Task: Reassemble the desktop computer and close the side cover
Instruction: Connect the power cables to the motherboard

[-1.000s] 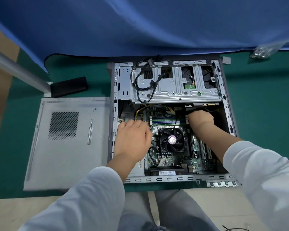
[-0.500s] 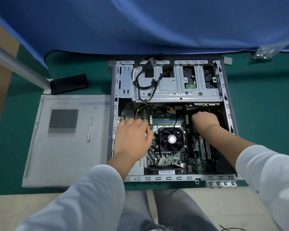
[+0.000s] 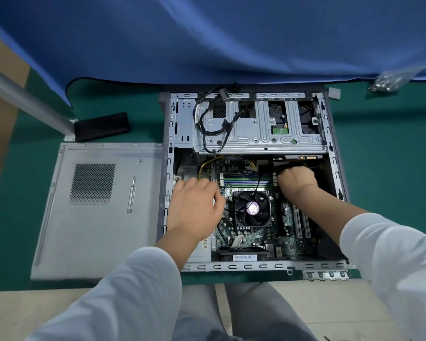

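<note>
I'm looking straight down into the open computer case [image 3: 330,153] lying on its side on the green worktop [image 3: 384,168], both hands inside it. My right hand [image 3: 296,177] is curled knuckles-up at the far right of the motherboard [image 3: 253,238], just beyond the expansion slots, over something dark. I can't tell what it grips, or whether it grips at all. My left hand [image 3: 197,206] rests with loosely bent fingers by the case's left wall, beside the CPU fan [image 3: 252,209], holding nothing I can make out. The side cover [image 3: 101,232] lies flat to the left, touching the case, its long edge parallel to the case wall, so my left hand is the nearer one for it. It's plain grey metal with a perforated vent patch; a slim screwdriver [image 3: 131,194] lies on top. By my reckoning that has to come off before the cover goes on.
</note>
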Available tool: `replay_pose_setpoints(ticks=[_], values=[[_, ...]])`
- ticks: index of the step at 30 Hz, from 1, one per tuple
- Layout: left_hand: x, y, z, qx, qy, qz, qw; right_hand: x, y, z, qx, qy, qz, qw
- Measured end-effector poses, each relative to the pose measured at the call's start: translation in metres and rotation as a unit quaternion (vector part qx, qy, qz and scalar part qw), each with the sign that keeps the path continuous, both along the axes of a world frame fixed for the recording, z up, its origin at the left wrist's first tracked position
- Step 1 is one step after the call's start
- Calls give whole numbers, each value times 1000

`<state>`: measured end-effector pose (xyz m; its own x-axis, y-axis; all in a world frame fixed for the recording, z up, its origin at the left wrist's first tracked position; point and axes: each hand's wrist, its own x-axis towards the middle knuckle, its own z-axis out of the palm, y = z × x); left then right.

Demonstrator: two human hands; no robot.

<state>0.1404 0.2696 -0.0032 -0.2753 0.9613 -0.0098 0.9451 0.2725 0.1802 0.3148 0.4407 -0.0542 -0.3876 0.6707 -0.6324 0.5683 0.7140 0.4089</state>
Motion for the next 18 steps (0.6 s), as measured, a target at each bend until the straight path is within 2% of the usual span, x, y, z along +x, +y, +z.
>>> replay_pose_setpoints(ticks=[5, 18], values=[[0, 0, 0, -6, 0, -2, 1000, -3, -2, -9, 6, 11, -36, 999], [-1, 0, -1, -7, -5, 6, 1000, 1, -4, -9, -3, -7, 23, 1000]])
